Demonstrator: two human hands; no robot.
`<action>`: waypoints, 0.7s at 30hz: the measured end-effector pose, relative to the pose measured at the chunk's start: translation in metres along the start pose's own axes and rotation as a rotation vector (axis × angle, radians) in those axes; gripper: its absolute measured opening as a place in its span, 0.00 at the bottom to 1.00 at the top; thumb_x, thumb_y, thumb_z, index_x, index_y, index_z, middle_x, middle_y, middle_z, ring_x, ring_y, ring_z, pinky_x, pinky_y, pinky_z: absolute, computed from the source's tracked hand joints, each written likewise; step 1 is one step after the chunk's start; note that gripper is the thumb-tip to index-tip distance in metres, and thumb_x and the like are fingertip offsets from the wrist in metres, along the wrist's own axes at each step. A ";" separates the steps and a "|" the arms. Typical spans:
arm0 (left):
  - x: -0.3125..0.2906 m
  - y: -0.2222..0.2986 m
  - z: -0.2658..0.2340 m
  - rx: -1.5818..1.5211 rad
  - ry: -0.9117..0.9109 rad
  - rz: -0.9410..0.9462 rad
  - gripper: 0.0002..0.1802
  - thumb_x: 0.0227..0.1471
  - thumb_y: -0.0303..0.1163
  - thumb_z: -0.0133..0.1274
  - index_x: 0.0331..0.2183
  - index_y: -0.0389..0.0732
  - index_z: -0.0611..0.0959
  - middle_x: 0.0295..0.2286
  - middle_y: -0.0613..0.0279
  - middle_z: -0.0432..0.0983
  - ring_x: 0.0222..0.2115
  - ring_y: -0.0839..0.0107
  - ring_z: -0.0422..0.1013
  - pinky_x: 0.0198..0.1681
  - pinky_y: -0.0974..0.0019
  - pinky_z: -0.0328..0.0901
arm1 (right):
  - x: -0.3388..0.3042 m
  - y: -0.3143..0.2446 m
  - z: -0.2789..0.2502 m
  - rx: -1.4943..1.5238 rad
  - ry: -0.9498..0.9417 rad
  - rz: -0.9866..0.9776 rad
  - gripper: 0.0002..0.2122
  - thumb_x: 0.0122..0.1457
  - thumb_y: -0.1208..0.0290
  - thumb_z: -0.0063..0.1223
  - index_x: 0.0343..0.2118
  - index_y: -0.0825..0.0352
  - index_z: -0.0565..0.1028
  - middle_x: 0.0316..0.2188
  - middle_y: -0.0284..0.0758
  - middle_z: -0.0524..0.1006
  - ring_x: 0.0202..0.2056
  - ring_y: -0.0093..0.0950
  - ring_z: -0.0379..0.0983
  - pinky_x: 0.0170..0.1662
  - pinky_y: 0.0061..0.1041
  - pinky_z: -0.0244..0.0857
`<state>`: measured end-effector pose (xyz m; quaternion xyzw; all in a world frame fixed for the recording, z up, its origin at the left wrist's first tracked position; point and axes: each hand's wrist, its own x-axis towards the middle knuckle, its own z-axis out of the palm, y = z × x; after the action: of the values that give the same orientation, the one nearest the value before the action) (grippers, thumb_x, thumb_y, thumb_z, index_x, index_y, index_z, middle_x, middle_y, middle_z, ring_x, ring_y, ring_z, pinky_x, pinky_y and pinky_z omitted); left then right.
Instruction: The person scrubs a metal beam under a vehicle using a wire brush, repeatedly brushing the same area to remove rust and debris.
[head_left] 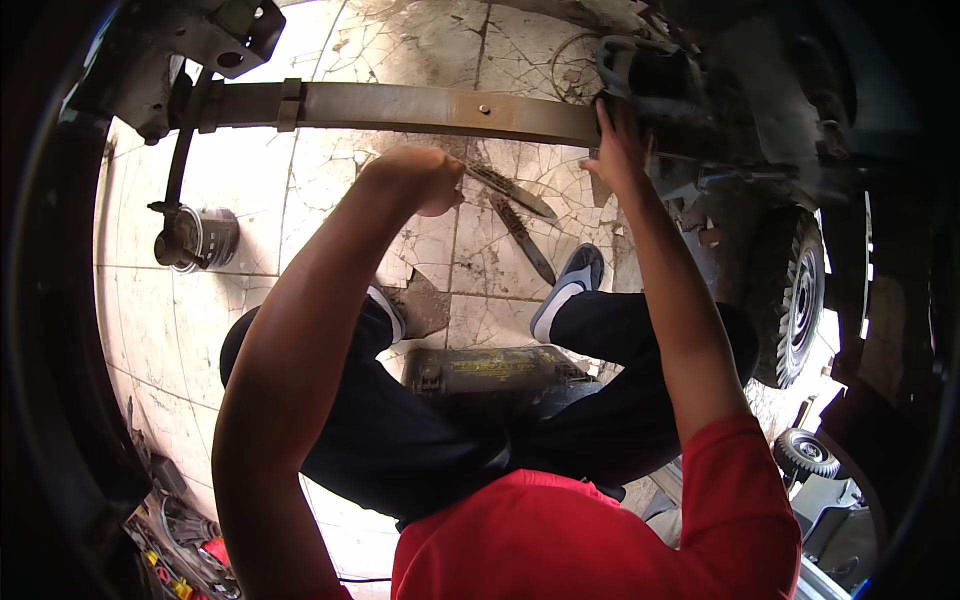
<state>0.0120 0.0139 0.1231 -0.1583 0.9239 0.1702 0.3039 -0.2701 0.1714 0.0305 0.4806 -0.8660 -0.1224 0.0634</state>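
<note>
A long rusty-brown leaf spring crosses in front of me, with a small bolt head near its middle and a clamp band to the left. My left hand is closed just below the spring; whatever its fingers hold, if anything, is hidden. At the spring's right end rests my right hand, open, fingers stretched over the metal and thumb apart. Two wire brushes lie on the floor between my hands and feet: an upper wire brush, its bristle end near my left hand, and a lower wire brush.
A can stands on the cracked tiles at left. A dark case sits between my legs. Dark vehicle parts rise along both sides, with a tyre and a smaller wheel at right. Assorted clutter lies lower left.
</note>
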 end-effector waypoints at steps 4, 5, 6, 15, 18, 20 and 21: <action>-0.003 -0.014 0.008 -0.017 0.019 0.006 0.24 0.59 0.45 0.48 0.52 0.42 0.75 0.45 0.48 0.76 0.47 0.51 0.72 0.51 0.53 0.67 | 0.009 -0.020 -0.003 0.017 -0.037 0.034 0.57 0.34 0.47 0.74 0.68 0.52 0.49 0.67 0.42 0.51 0.69 0.40 0.42 0.63 0.60 0.45; -0.005 -0.016 0.009 -0.015 0.019 -0.010 0.24 0.59 0.45 0.48 0.52 0.42 0.74 0.46 0.48 0.76 0.48 0.51 0.72 0.51 0.53 0.67 | 0.003 -0.024 -0.003 0.027 -0.034 0.011 0.57 0.34 0.48 0.75 0.68 0.52 0.49 0.67 0.42 0.51 0.69 0.40 0.42 0.64 0.60 0.45; -0.005 -0.018 0.009 -0.007 0.014 -0.014 0.24 0.59 0.45 0.48 0.52 0.42 0.74 0.46 0.49 0.76 0.48 0.51 0.72 0.51 0.53 0.67 | -0.005 -0.025 -0.003 0.037 -0.032 -0.013 0.57 0.33 0.48 0.75 0.68 0.51 0.49 0.67 0.42 0.51 0.69 0.39 0.42 0.64 0.60 0.44; -0.008 -0.001 -0.001 -0.015 0.012 0.032 0.25 0.60 0.45 0.48 0.53 0.41 0.74 0.45 0.48 0.76 0.48 0.50 0.72 0.51 0.53 0.67 | -0.014 -0.020 -0.009 0.028 -0.015 0.144 0.56 0.36 0.47 0.74 0.68 0.54 0.49 0.68 0.43 0.49 0.69 0.39 0.42 0.66 0.59 0.39; -0.008 -0.007 -0.001 0.002 0.018 -0.001 0.24 0.60 0.44 0.48 0.53 0.41 0.74 0.45 0.48 0.76 0.48 0.51 0.72 0.51 0.53 0.66 | -0.023 -0.041 -0.003 0.072 0.016 -0.075 0.56 0.36 0.48 0.73 0.68 0.56 0.49 0.68 0.45 0.47 0.69 0.41 0.43 0.65 0.59 0.41; -0.011 -0.009 0.000 -0.008 0.024 0.002 0.24 0.59 0.44 0.48 0.53 0.41 0.74 0.46 0.49 0.76 0.48 0.51 0.71 0.52 0.54 0.66 | -0.029 -0.037 -0.004 0.081 0.029 -0.139 0.56 0.36 0.48 0.73 0.68 0.54 0.49 0.68 0.43 0.48 0.69 0.41 0.43 0.65 0.58 0.42; -0.012 -0.010 0.001 -0.014 0.027 0.000 0.24 0.59 0.44 0.48 0.53 0.41 0.74 0.46 0.49 0.76 0.49 0.51 0.71 0.52 0.54 0.66 | -0.031 -0.032 -0.006 0.073 0.029 -0.171 0.56 0.36 0.49 0.73 0.68 0.53 0.49 0.68 0.42 0.48 0.69 0.41 0.43 0.65 0.58 0.42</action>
<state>0.0260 0.0074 0.1274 -0.1626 0.9267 0.1747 0.2903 -0.2264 0.1801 0.0273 0.5566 -0.8246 -0.0887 0.0479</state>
